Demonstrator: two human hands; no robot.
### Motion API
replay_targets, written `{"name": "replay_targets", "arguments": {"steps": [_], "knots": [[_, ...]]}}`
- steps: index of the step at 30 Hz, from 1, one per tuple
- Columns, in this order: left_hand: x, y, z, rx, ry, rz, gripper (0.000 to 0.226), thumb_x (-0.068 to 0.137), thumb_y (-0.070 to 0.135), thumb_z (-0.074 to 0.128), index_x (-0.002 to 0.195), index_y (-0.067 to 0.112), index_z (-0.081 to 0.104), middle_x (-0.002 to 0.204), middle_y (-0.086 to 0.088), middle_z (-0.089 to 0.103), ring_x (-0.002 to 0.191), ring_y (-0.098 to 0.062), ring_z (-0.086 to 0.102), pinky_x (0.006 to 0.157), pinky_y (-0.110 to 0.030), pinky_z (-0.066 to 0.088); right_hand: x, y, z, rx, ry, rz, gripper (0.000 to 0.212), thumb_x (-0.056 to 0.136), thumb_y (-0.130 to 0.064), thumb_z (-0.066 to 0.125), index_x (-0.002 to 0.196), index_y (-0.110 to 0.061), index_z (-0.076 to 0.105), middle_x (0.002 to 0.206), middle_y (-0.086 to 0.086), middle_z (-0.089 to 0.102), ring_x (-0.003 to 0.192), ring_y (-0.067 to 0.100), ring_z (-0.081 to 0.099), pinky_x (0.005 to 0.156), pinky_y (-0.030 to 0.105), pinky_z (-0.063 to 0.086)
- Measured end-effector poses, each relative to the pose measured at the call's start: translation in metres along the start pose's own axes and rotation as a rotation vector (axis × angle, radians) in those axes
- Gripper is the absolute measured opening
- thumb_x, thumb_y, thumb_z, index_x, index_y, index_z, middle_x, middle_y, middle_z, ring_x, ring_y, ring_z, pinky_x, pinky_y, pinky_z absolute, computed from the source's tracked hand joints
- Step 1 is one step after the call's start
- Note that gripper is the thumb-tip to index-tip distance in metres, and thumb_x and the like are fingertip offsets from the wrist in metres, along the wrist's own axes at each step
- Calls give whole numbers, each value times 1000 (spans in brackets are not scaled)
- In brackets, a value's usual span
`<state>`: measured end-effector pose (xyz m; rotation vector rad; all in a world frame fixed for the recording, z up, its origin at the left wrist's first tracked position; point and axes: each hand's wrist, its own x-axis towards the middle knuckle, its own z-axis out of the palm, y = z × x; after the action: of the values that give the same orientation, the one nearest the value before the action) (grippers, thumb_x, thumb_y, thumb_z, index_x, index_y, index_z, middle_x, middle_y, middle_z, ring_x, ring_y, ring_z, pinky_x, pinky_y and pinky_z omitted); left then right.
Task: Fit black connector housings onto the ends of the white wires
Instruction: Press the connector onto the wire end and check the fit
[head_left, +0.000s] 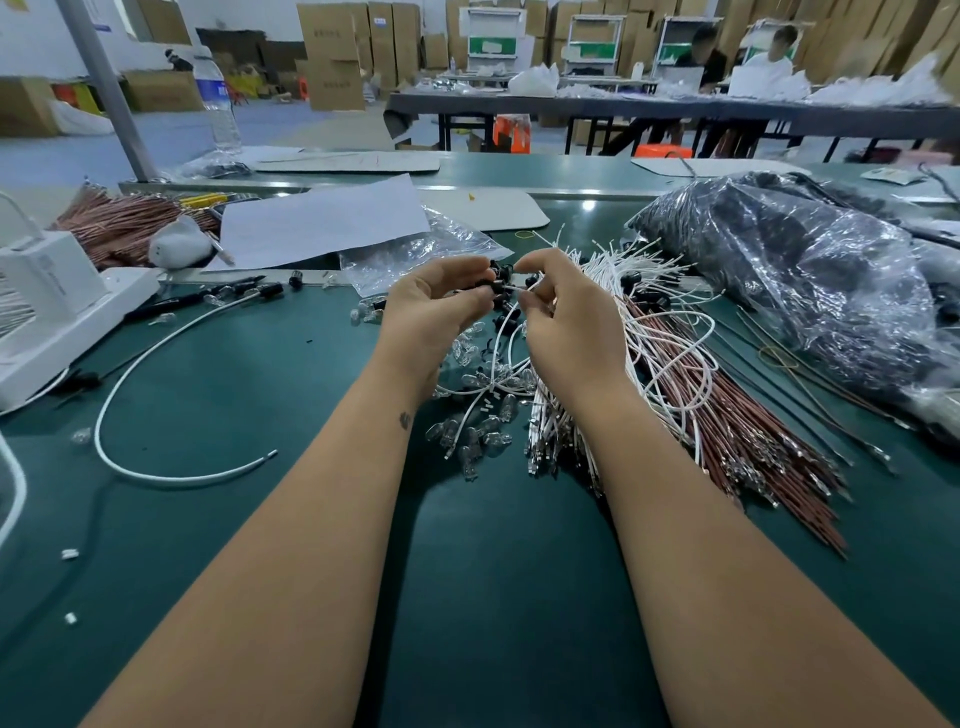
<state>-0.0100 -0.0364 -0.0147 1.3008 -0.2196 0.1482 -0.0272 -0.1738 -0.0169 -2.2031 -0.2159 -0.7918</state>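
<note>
Head view shows both hands raised above the green desk (260, 395): the left hand (434, 306) has its grip pinched on a small black plastic connector housing (497, 285), the right hand (566, 317) pinching a thin white wire (511, 287) whose end meets it, beside the white wire bundle (618, 275).

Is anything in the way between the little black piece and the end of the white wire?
Nothing visible is. The left hand holds a black connector housing and the right hand pinches a white wire right beside it. The two hands nearly meet, with no other thing showing between housing and wire end.
</note>
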Motion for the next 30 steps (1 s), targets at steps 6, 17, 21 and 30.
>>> {"name": "replay_targets", "arguments": {"steps": [6,17,21,30], "knots": [[1,3,2,-90,25,0,23,87,-10,60,98,9,66,88,-4,70,84,-13,69,79,-21,55,1,-2,0,21,-14,-12,8,94,-13,58,89,-18,54,70,-9,54,67,16,53,62,33,44],[-1,5,1,-144,-47,-11,33,83,-14,61,108,7,63,81,-1,73,83,-15,70,76,-21,56,1,-3,-1,-33,-29,40,14,101,-22,47,87,-19,48,68,-10,47,67,19,47,59,32,28],[0,5,-1,-147,-66,-12,32,82,-14,61,107,7,63,84,-2,74,83,-14,71,75,-20,56,0,-2,0,-38,-44,22,16,101,-21,45,86,-18,48,67,-11,47,64,16,45,58,33,29],[2,1,-3,-166,-121,-34,30,86,-8,60,108,13,65,89,-1,75,85,-12,71,75,-20,55,-1,-2,-1,42,-23,-25,16,98,-11,47,83,-17,46,67,-7,48,62,17,43,58,38,38]]}}
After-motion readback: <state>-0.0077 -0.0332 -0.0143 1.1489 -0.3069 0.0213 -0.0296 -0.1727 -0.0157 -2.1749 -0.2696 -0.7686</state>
